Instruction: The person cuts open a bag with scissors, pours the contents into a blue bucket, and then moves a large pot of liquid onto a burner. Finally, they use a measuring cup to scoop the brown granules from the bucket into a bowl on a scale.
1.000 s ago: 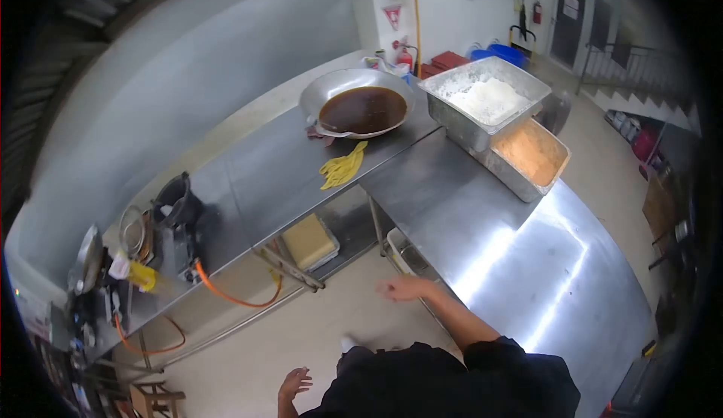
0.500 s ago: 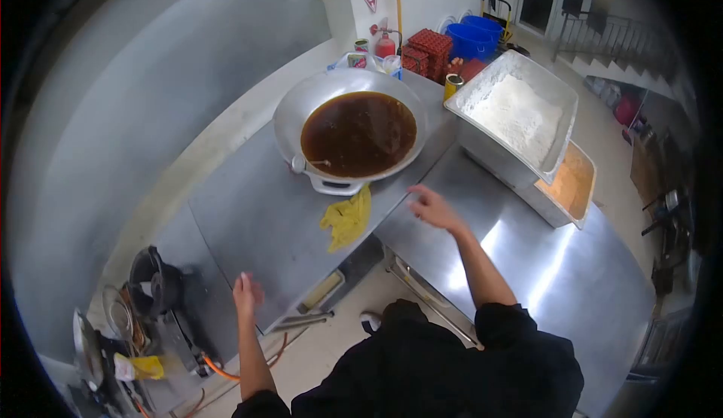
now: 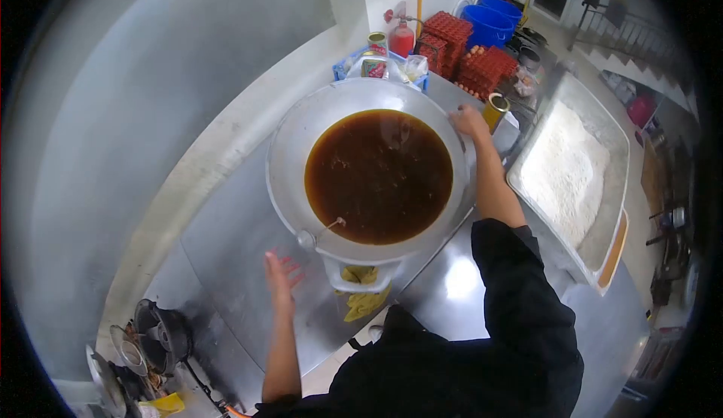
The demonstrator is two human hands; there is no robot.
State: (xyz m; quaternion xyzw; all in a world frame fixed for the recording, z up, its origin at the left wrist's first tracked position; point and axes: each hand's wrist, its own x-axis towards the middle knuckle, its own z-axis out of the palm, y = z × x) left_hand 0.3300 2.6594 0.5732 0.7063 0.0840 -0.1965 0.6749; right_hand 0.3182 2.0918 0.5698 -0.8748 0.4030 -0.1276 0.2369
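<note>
A wide metal wok (image 3: 286, 169) of dark brown liquid (image 3: 376, 177) sits on the steel table. A probe thermometer (image 3: 305, 239) rests over its near-left rim, the stem reaching toward the liquid. At the wok's right edge, my right hand (image 3: 468, 120) has its fingers curled against the rim; the fingertips are partly hidden. My left hand (image 3: 282, 273) is in the air left of the near handle (image 3: 363, 275), fingers apart and holding nothing. Under that handle lies a crumpled yellow cloth (image 3: 365, 305). An opened yellow can (image 3: 495, 111) stands just right of my right hand.
On the right is a deep metal pan of white powder (image 3: 565, 169), above another pan (image 3: 614, 252). Red egg trays (image 3: 486, 68), a blue crate (image 3: 346, 68) and a fire extinguisher (image 3: 401, 39) are behind the wok. A black burner (image 3: 162, 335) sits at lower left.
My view has come closer to the wok. My right hand has gone from the near-right side up to the right rim. My left hand has risen toward the near handle, its fingers spread.
</note>
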